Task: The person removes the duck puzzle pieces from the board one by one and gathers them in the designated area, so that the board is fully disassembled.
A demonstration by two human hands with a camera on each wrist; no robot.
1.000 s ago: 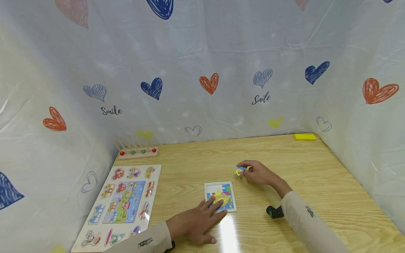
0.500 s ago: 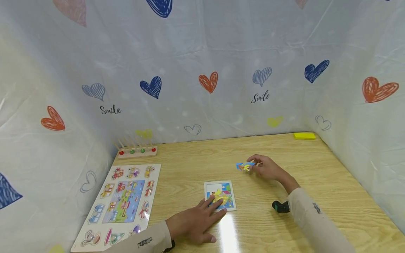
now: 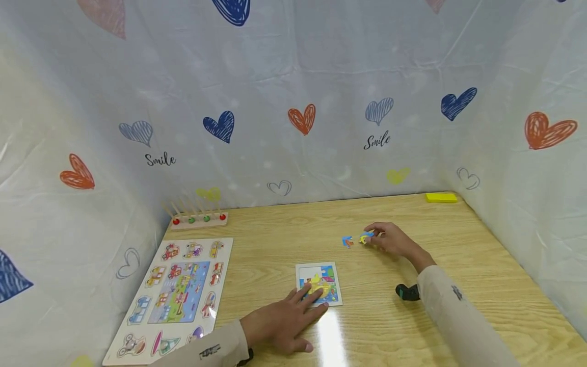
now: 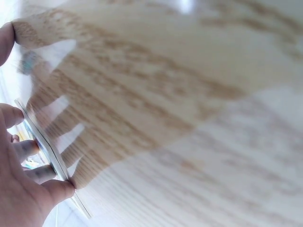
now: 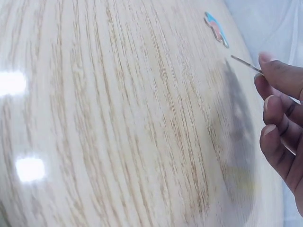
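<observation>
My left hand (image 3: 289,321) lies with spread fingers over the lower left of a small square jigsaw puzzle (image 3: 340,293) in a white frame. In the left wrist view its fingertips are at the edge of the puzzle board (image 4: 54,153). The puzzle shows a yellow figure, with a bare white area at its upper left. Farther off to the right, my right hand (image 3: 396,242) pinches a blue-and-yellow jigsaw piece (image 3: 365,238) between thumb and index finger. That piece (image 5: 244,62) appears edge-on in the right wrist view. A blue-and-orange piece (image 3: 347,241) lies on the table just left of it.
A large vehicle puzzle board (image 3: 224,275) lies at the left. Behind it stands a wooden peg rack (image 3: 199,224) with red and green beads. A yellow block (image 3: 441,198) is at the back right corner. White heart-printed curtains (image 3: 257,173) enclose the wooden table (image 3: 275,234).
My right hand has moved right and slightly away with the blue-and-yellow piece. The blue-and-orange piece now lies separate from it on the table. My left hand has stayed put.
</observation>
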